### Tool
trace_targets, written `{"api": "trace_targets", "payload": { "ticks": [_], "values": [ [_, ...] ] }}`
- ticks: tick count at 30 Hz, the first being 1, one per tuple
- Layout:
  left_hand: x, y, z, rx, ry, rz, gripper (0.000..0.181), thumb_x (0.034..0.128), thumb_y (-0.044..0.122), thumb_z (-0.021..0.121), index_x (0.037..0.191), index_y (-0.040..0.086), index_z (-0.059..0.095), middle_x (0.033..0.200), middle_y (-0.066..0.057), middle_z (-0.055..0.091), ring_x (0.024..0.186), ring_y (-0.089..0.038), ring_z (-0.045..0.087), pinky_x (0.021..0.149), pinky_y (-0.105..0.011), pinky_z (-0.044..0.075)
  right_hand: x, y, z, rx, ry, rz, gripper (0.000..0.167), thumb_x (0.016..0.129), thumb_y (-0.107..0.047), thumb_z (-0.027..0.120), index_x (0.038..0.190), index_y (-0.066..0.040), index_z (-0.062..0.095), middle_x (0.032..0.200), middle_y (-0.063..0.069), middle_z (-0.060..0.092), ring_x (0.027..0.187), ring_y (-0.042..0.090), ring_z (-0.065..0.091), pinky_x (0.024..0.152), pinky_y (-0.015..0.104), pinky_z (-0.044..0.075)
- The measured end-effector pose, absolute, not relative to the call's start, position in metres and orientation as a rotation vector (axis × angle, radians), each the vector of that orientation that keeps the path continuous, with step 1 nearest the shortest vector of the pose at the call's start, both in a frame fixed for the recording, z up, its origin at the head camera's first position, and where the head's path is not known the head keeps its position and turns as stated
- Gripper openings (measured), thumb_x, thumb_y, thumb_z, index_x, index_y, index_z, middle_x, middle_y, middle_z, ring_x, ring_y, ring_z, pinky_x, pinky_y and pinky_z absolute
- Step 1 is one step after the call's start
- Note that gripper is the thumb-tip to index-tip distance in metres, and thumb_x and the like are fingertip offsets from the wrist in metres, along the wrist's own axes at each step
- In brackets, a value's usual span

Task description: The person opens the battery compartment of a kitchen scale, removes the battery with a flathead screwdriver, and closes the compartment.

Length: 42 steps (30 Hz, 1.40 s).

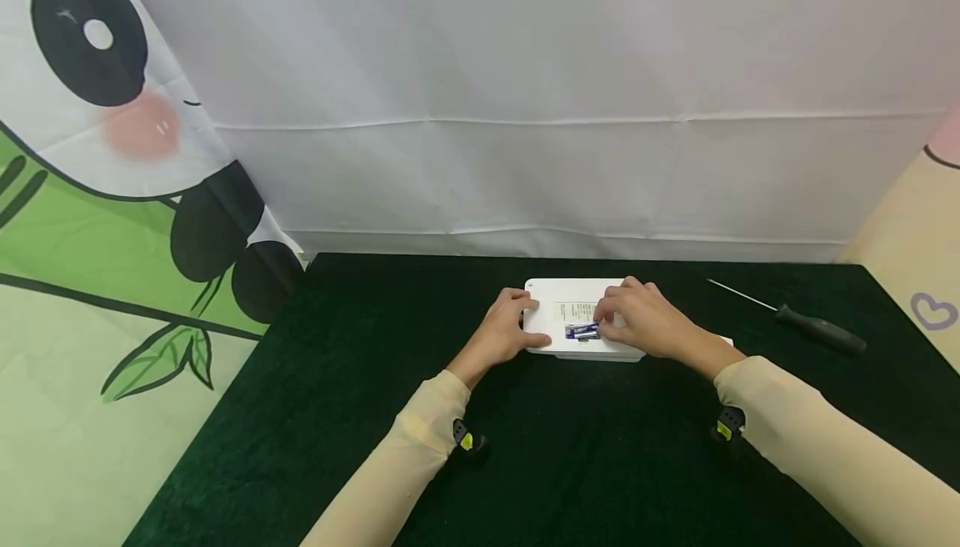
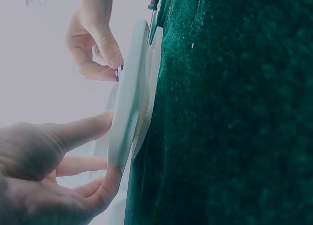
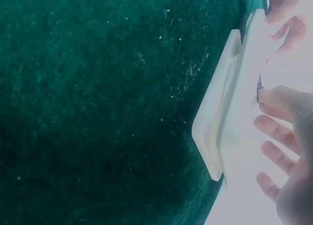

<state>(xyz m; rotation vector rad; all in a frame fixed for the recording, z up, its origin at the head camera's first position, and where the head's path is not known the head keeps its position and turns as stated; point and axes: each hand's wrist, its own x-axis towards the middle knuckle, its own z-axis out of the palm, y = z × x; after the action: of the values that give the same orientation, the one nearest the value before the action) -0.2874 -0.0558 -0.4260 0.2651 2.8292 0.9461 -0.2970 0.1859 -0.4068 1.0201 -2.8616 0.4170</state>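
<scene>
A flat white plastic device [image 1: 543, 295], with printed text on its upper face, lies on the dark green cloth. Its exact kind cannot be told. Blue-and-silver batteries [image 1: 579, 332] sit in a small recess near its front edge. My left hand [image 1: 498, 330] holds the device's left end, thumb and fingers spread around the edge. Over the recess, my right hand [image 1: 643, 318] pinches a battery [image 2: 119, 73] between thumb and forefinger; its other fingers stay off the device in the right wrist view. The fingertips partly hide the recess.
A screwdriver [image 1: 821, 330] with a dark handle lies to the right, its shaft pointing toward the back left. Part of another white piece [image 1: 726, 339] shows beneath the right wrist. A white cloth backdrop [image 1: 487, 180] rises behind the table.
</scene>
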Motion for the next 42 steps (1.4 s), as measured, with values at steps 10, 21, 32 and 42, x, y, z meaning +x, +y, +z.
{"api": "trace_targets", "payload": {
  "ticks": [10, 21, 32, 42],
  "values": [
    [-0.282, -0.058, -0.425, 0.310, 2.839, 0.947, 0.061, 0.0835, 0.029, 0.079, 0.135, 0.006, 0.057, 0.150, -0.010, 0.036, 0.133, -0.025, 0.041, 0.110, -0.040, 0.038, -0.291, 0.181, -0.407, 1.013, -2.865, 0.377, 0.007, 0.086, -0.021, 0.072, 0.092, -0.018, 0.074, 0.098, 0.000, 0.067, 0.095, 0.022, 0.050, 0.080, 0.040, 0.039],
    [-0.278, -0.060, -0.425, 0.319, 2.826, 0.952, 0.061, 0.0841, 0.029, 0.078, 0.136, 0.006, 0.056, 0.151, -0.010, 0.036, 0.136, -0.027, 0.039, 0.111, -0.042, 0.037, -0.283, 0.180, -0.406, 0.978, -2.874, 0.403, 0.009, 0.085, -0.022, 0.072, 0.094, -0.019, 0.074, 0.103, 0.001, 0.066, 0.098, 0.023, 0.050, 0.082, 0.042, 0.039],
    [-0.275, -0.064, -0.425, 0.340, 2.830, 0.940, 0.062, 0.0836, 0.030, 0.079, 0.136, 0.006, 0.056, 0.151, -0.010, 0.036, 0.135, -0.026, 0.039, 0.111, -0.041, 0.037, -0.273, 0.186, -0.404, 0.881, -2.912, 0.528, 0.013, 0.085, -0.022, 0.074, 0.097, -0.017, 0.074, 0.111, 0.005, 0.065, 0.105, 0.026, 0.050, 0.088, 0.049, 0.039],
    [-0.270, -0.068, -0.424, 0.356, 2.819, 0.948, 0.061, 0.0842, 0.029, 0.078, 0.136, 0.006, 0.056, 0.151, -0.010, 0.035, 0.136, -0.026, 0.038, 0.112, -0.042, 0.035, -0.265, 0.225, -0.405, 0.712, -2.888, 0.563, 0.010, 0.087, -0.018, 0.073, 0.095, -0.013, 0.073, 0.103, 0.007, 0.063, 0.101, 0.030, 0.049, 0.082, 0.047, 0.036]
  ]
}}
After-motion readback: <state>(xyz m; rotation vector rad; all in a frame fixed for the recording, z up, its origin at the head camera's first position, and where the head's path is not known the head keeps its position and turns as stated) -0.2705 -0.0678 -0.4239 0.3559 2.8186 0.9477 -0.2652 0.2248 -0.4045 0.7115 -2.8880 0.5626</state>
